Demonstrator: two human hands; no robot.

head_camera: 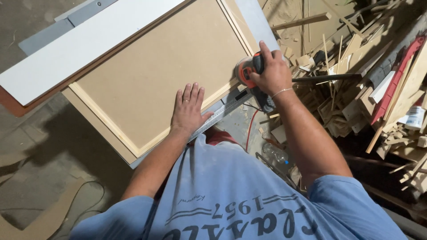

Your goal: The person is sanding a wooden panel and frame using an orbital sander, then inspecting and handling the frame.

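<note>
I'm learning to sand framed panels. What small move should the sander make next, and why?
Probably slide the sander along the pale frame strip toward the left hand. The right hand holds it at the panel corner, and the left hand lies flat, steadying the panel beside that unsanded-looking edge.

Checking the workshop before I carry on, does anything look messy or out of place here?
Yes: a jumbled heap of wood offcuts lies beside the framed panel, and a clear plastic bottle lies on the floor.
</note>
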